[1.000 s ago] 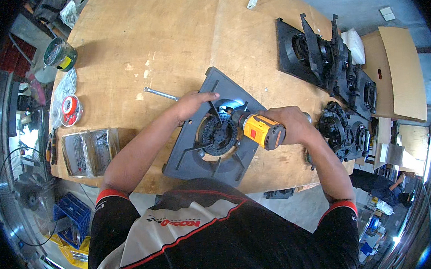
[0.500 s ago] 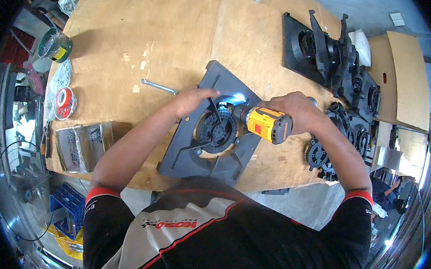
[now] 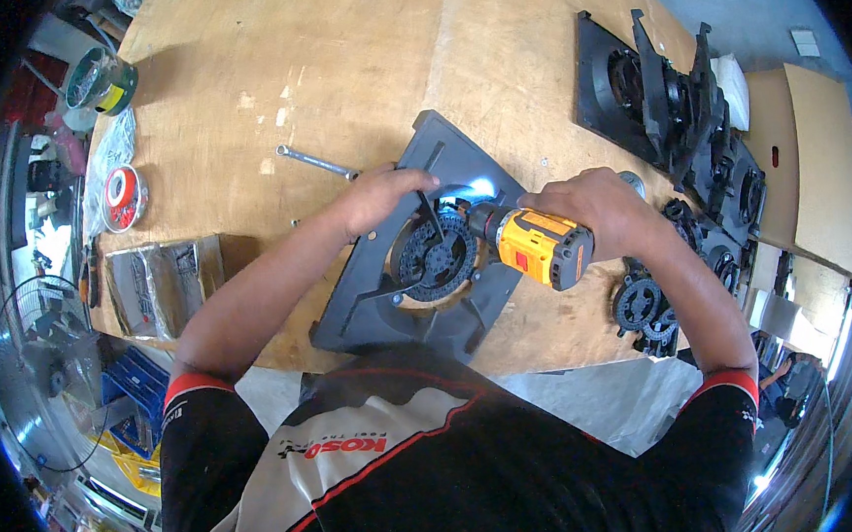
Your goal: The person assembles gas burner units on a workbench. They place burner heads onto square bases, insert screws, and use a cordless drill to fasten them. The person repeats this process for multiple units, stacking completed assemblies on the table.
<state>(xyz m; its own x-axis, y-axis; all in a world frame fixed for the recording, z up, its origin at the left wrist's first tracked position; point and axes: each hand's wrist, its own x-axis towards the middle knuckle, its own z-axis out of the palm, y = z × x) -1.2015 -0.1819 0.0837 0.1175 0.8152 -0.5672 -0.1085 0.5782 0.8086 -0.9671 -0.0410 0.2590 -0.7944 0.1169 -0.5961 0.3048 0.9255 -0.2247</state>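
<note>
A black plastic panel [image 3: 355, 315] lies at a slant on the wooden table before me, with a large round opening. In that opening sits a round black ring-shaped part [image 3: 434, 260] with a lever-like arm across it. My left hand [image 3: 379, 202] grips the panel's upper left edge, its thumb on top. In my right hand [image 3: 602, 216] is a yellow and black cordless drill [image 3: 535, 246], nose pointing left at the ring's upper right rim. Its light brightens the panel there; the tip is hard to make out. A metal wrench [image 3: 313, 161] lies beyond my left hand.
Similar black panels [image 3: 666, 101] stand along the right side, with several round black parts [image 3: 638, 303] nearer me. Beyond is a cardboard carton [image 3: 819, 169]. At left are a taped cardboard box [image 3: 164, 284], a clear tub [image 3: 123, 200], orange-handled pliers [image 3: 89, 275] and a green bucket [image 3: 100, 83].
The view has shifted slightly. My right hand and the drill sit a little farther right in the picture, the drill still at the ring's rim. My left hand keeps its grip on the panel.
</note>
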